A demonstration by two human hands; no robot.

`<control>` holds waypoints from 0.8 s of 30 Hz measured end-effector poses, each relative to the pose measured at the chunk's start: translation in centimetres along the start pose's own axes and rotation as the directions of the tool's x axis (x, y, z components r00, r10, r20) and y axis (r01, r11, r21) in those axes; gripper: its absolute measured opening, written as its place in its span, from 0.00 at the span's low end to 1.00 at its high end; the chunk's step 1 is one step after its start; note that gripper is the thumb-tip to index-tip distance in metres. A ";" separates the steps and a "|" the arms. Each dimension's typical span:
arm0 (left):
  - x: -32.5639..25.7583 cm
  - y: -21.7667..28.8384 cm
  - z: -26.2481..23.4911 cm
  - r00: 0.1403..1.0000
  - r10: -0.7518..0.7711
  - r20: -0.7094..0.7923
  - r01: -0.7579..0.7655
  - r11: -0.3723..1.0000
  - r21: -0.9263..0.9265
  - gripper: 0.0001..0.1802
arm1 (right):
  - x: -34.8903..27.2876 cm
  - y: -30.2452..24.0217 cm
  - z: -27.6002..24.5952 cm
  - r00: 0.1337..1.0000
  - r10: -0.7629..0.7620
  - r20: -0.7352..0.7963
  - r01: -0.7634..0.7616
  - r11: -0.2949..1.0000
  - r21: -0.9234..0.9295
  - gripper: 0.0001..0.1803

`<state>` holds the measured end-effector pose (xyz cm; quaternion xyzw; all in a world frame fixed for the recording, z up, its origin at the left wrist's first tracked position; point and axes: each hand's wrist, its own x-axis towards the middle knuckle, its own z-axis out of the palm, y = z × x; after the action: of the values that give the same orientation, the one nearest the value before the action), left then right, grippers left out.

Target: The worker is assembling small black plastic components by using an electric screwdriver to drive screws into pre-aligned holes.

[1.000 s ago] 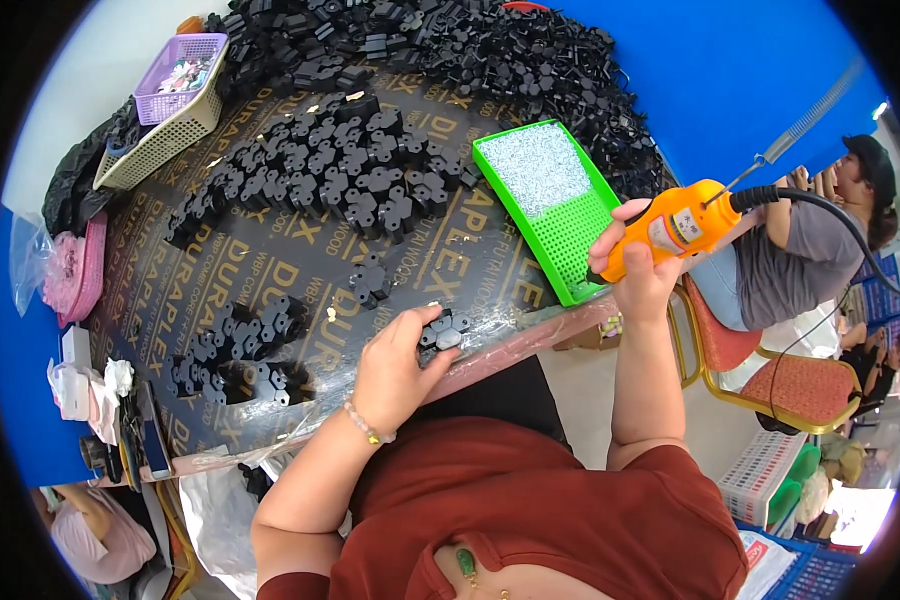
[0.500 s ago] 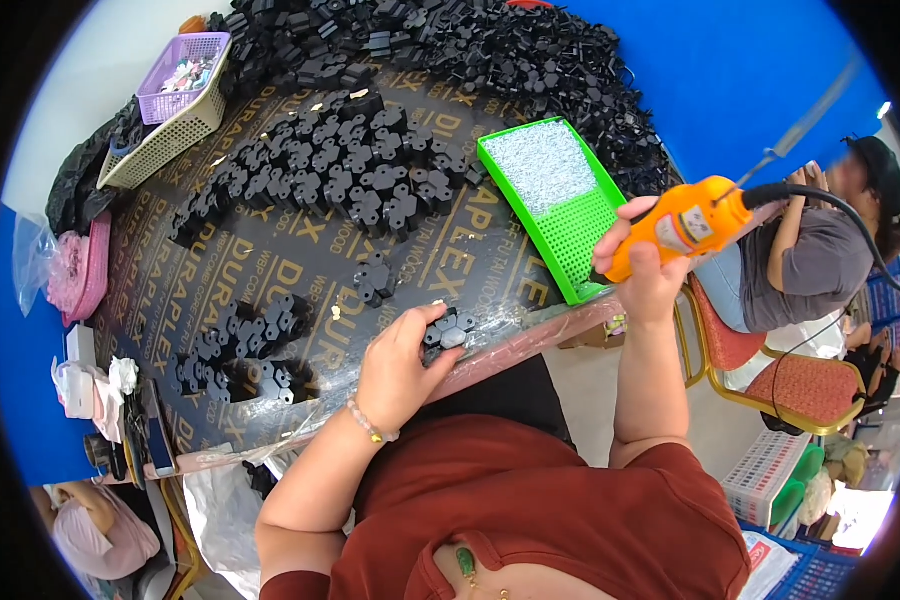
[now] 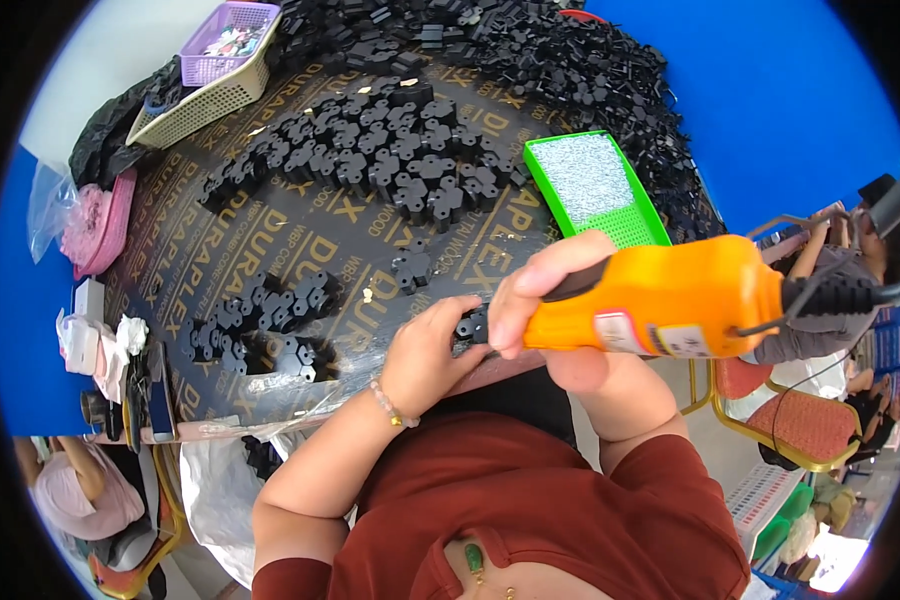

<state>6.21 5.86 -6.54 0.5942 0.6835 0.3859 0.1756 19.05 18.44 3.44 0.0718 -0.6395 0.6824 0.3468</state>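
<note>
My right hand [image 3: 545,300] grips an orange corded electric screwdriver [image 3: 685,290], its body lying sideways and its tip end toward my left hand. Its bit is hidden behind my fingers. At the table's near edge my left hand [image 3: 430,350] curls around a small black plastic part [image 3: 474,324], thumb on one side and fingers on the other. Just beyond it stands another black part [image 3: 412,266] by itself. A green tray [image 3: 625,233] behind the screwdriver holds many tiny silvery pieces [image 3: 582,178], too small to make out singly.
Rows of black parts [image 3: 370,150] and a smaller group [image 3: 260,320] stand on the dark table [image 3: 310,245]. Loose black pieces [image 3: 590,60] are heaped at the back. Baskets [image 3: 205,105] sit far left. The screwdriver's cord [image 3: 840,296] runs off right, near a seated person.
My right hand has brought the screwdriver left and toward the black part, turning it level. My left hand keeps holding the part. The whole view has shifted slightly.
</note>
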 end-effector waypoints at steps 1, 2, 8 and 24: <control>-0.2 0.1 -0.1 1.000 -0.007 -0.006 0.007 1.000 0.004 0.26 | 0.4 0.7 0.4 0.998 -0.049 0.025 0.048 0.998 0.042 0.35; -0.1 0.6 -0.5 1.000 -0.015 -0.002 0.015 1.000 -0.025 0.25 | 0.5 0.8 0.4 0.998 -0.025 0.053 0.023 0.998 0.052 0.34; -0.1 0.4 -0.2 0.999 -0.012 -0.047 0.007 0.995 -0.102 0.21 | 0.5 2.4 1.2 0.997 0.072 -0.023 -0.068 0.990 0.122 0.35; -0.2 0.9 -0.5 0.997 -0.058 -0.045 0.052 0.990 -0.127 0.22 | -0.5 4.6 3.4 0.953 0.083 -0.292 -0.097 0.995 -0.035 0.31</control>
<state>6.48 5.54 -5.63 0.5532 0.6780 0.4378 0.2066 15.69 15.41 -0.03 -0.0668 -0.6010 0.6846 0.4070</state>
